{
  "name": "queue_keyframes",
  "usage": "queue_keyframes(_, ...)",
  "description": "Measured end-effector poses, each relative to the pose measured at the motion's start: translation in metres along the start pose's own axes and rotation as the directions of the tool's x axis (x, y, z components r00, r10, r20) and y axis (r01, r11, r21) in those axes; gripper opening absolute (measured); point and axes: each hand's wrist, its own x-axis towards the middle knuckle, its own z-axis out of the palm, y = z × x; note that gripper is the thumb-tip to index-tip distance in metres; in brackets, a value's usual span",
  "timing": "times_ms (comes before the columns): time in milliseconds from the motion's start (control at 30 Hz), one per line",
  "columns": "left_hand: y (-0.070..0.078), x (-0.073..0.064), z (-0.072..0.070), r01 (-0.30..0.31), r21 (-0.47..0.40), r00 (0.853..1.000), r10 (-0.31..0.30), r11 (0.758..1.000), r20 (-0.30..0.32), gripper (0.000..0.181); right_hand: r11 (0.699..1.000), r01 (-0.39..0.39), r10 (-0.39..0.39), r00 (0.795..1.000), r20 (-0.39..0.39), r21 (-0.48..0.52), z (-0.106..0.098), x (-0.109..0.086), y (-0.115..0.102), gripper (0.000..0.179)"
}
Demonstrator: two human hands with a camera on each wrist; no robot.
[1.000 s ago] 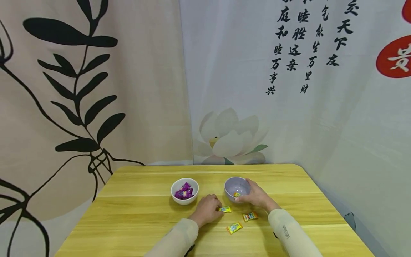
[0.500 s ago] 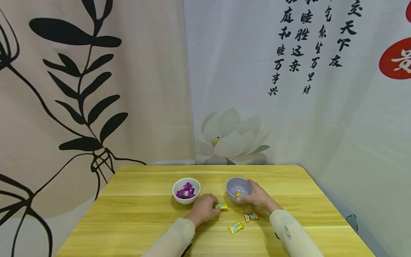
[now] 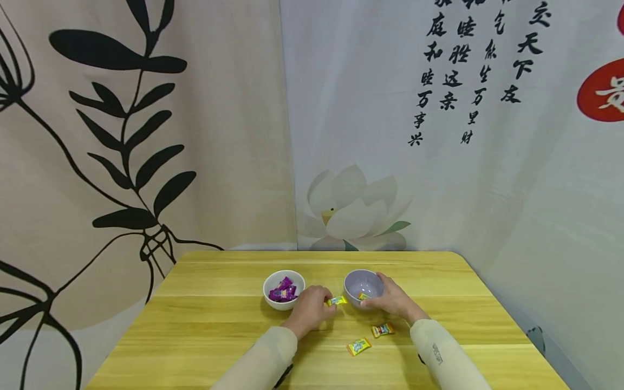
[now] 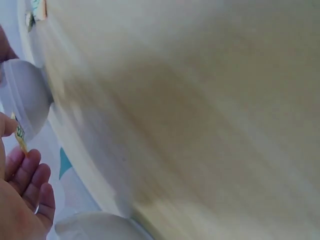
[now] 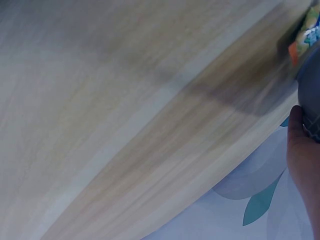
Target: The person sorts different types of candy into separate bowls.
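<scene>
My left hand (image 3: 311, 310) pinches a yellow-wrapped candy (image 3: 337, 300) between thumb and fingertips, just left of the purple-grey bowl (image 3: 358, 281). In the left wrist view the same candy (image 4: 20, 134) is held above the table beside that bowl (image 4: 32, 95). With thumb and fingers spread round its right side, my right hand (image 3: 396, 301) grips the bowl. One yellow candy (image 3: 363, 296) shows inside it. Two more wrapped candies lie on the wood: a yellow one (image 3: 358, 346) and an orange-ended one (image 3: 382, 330).
To the left of the left hand stands a white bowl (image 3: 271, 299) with several purple-wrapped candies (image 3: 283, 293). Both bowls rest on a wooden table (image 3: 205, 325). Behind its back edge hangs a printed cloth (image 3: 234, 135).
My left hand has lifted the pinched candy off the table and brought it up toward the purple-grey bowl. The right hand keeps its grip on the bowl.
</scene>
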Motion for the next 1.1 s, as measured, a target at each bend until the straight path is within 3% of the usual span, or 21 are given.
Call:
queue_keyframes(333,0.011,0.025,-0.016,0.033,0.012,0.998,-0.032,0.999,-0.044,0.017,1.000,0.010,-0.010,1.000,0.002,0.021,-0.002,0.000,0.001,0.116)
queue_keyframes(633,0.030,0.052,-0.020,-0.002,0.084,0.998,0.007,0.996,-0.067,0.021,0.999,0.022,-0.022,1.000,0.006,0.032,0.000,0.001,0.004,0.118)
queue_keyframes(900,0.045,0.067,-0.007,0.003,0.140,0.999,0.002,0.990,-0.033,0.024,0.998,0.041,-0.041,0.999,0.009,0.046,0.002,0.001,0.005,0.115)
queue_keyframes(1100,0.050,0.069,0.002,0.055,0.049,0.991,-0.061,0.997,0.121,0.037,0.998,0.043,-0.044,0.999,0.004,0.047,-0.001,0.001,0.004,0.114)
